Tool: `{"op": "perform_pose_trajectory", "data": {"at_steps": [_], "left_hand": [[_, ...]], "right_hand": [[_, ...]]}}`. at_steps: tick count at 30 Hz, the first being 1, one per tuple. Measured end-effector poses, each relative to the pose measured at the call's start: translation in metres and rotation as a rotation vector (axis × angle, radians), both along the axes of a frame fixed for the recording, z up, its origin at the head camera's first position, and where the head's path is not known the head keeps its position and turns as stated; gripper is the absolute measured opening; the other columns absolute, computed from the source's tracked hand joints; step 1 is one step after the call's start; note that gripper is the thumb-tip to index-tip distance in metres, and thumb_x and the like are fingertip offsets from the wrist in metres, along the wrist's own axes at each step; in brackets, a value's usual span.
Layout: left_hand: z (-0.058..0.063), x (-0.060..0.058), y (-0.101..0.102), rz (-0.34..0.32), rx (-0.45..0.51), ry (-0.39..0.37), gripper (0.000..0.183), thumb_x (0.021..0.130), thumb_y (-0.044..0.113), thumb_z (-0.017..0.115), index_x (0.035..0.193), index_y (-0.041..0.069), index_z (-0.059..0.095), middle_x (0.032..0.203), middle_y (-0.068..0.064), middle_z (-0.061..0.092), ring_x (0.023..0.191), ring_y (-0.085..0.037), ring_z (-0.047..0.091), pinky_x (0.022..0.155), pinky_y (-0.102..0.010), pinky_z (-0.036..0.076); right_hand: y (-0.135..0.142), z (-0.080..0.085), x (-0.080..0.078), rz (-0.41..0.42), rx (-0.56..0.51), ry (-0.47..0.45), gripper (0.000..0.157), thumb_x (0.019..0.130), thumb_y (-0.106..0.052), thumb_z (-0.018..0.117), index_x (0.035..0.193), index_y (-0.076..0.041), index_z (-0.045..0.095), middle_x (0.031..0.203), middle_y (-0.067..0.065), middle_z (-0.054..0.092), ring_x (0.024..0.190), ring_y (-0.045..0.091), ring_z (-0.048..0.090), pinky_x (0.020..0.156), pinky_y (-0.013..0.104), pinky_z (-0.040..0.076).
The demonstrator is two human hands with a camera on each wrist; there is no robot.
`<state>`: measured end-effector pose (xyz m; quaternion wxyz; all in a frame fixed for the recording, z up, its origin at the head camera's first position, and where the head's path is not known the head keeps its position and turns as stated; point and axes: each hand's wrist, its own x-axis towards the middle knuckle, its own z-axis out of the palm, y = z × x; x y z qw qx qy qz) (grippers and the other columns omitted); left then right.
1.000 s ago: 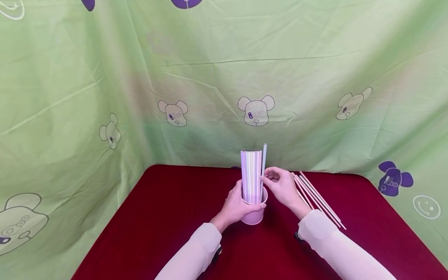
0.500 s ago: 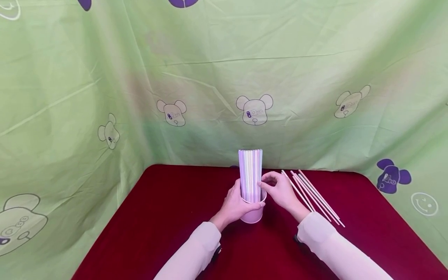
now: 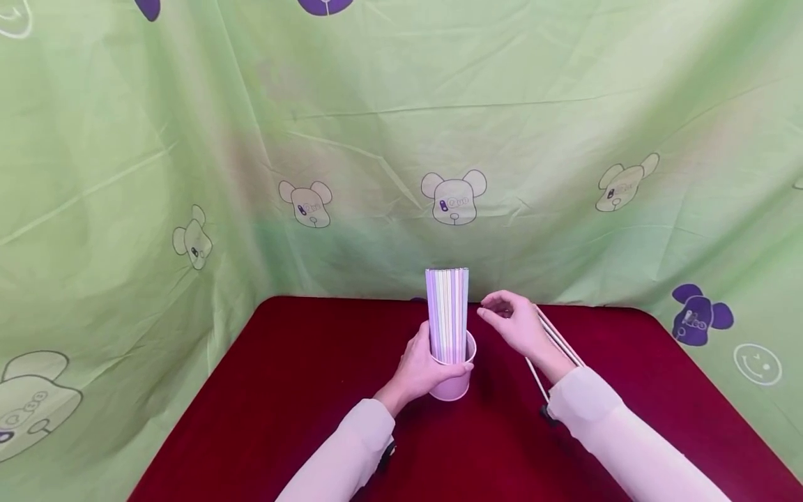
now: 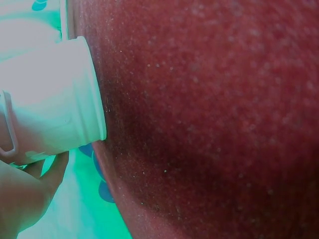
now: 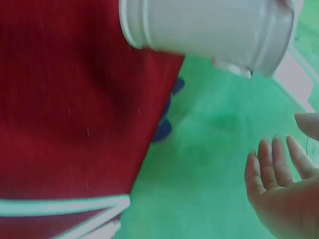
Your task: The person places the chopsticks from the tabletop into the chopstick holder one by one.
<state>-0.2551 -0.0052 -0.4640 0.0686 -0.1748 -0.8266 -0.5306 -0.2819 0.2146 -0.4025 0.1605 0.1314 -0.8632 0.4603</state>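
Note:
A pale pink cup [image 3: 449,390] stands upright at the middle of the table, a bundle of pastel straws [image 3: 447,314] rising from it. My left hand [image 3: 415,369] grips the cup near its rim, thumb across the front and the other fingers behind. The left wrist view shows the cup [image 4: 50,94] side-on with part of that hand [image 4: 25,194]. Right of the straws, my right hand [image 3: 517,328] hovers apart from the cup and holds nothing. Its fingers [image 5: 279,162] are loosely bent in the right wrist view, below the cup [image 5: 199,30].
Several loose straws [image 3: 558,338] lie on the dark red table [image 3: 314,390] at the right, partly hidden by my right hand and sleeve. Their ends [image 5: 65,205] show in the right wrist view. A green printed cloth [image 3: 376,125] hangs behind and beside the table.
A blue straw held by the right hand went down into the cup beside the bundle. The right hand then let go and moved right, over the loose straws. The left hand kept its grip.

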Motion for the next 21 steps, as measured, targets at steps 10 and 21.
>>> {"op": "perform_pose_trajectory", "data": {"at_steps": [10,21], "left_hand": [[-0.004,-0.002,0.000,-0.004,-0.002,-0.027,0.093,0.068,0.049,0.092,0.141,0.016,0.046,0.120,0.004,0.063,0.104,-0.009,0.063,0.092,-0.032,0.053],[-0.001,-0.001,-0.001,-0.005,0.007,-0.012,0.093,0.067,0.050,0.092,0.140,0.014,0.047,0.118,0.002,0.064,0.104,-0.011,0.063,0.091,-0.033,0.053]], "right_hand": [[0.044,0.002,-0.016,-0.042,0.228,0.116,0.024,0.088,-0.002,0.073,0.110,0.006,0.067,0.103,0.023,0.068,0.090,0.038,0.069,0.082,0.050,0.055],[0.105,-0.020,-0.041,-0.047,0.453,0.052,0.031,0.090,-0.004,0.069,0.114,0.015,0.062,0.108,0.033,0.062,0.096,0.047,0.063,0.086,0.058,0.050]]}}
